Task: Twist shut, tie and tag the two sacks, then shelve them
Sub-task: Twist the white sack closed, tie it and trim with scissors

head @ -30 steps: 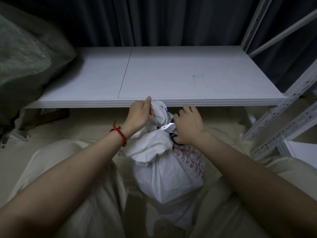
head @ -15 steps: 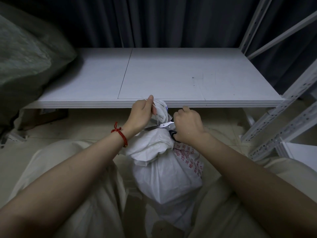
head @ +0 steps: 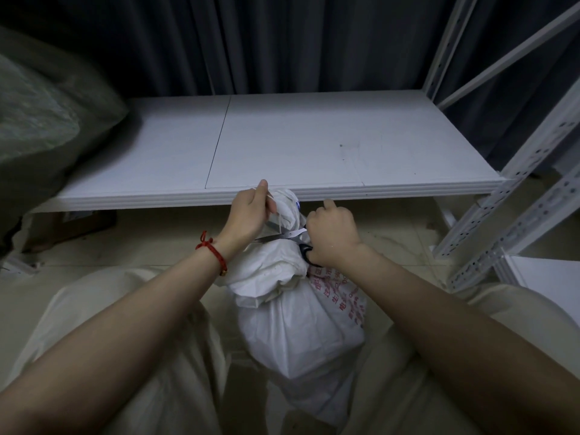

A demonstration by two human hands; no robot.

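A white woven sack (head: 298,328) with red print stands on the floor between my knees, its neck twisted into a bunch (head: 287,208) just below the shelf edge. My left hand (head: 249,215) pinches the thin tie ends (head: 272,215) and holds them up beside the neck. My right hand (head: 332,233) grips black-handled scissors (head: 293,235), whose blades point left across the tie at the neck. A dark green sack (head: 47,127) lies on the left end of the shelf. No tag shows.
The white shelf board (head: 314,146) runs across in front of me, with perforated white uprights (head: 514,196) at the right. A dark curtain hangs behind. Cardboard (head: 72,227) lies on the tiled floor under the shelf at the left. A white board (head: 546,274) lies at the right.
The scissor blades have slid further left across the tie beneath my left hand. My left hand has kept the tie ends lifted; the sack has stayed put.
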